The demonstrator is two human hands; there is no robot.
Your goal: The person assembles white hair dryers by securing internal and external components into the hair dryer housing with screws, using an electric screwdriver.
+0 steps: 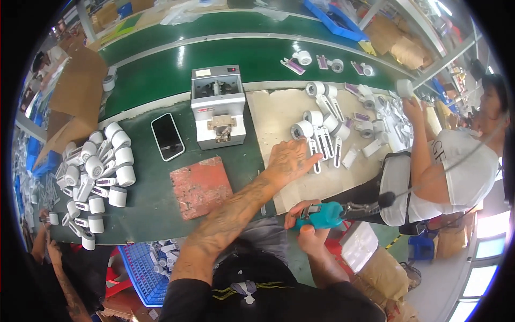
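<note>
My left hand (291, 162) reaches over the cardboard-covered part of the bench. Its thumb lies across the slotted handle of a white handheld device with a round, drum-like head (302, 130); the other fingers are partly hidden. Close to my body, my right hand (308, 228) is wrapped round a teal power screwdriver (327, 214), whose bit end I cannot make out; a coiled cord runs from it to the right. Several similar white devices (323, 142) lie beside my left hand, handles toward me.
A grey machine (219, 107), a phone (167, 137) and a worn red block (201, 187) occupy the bench's middle. White devices (94, 166) are heaped left, above a blue basket (140, 273). A green conveyor (257, 61) runs behind. At right a co-worker (456, 166) holds a white part.
</note>
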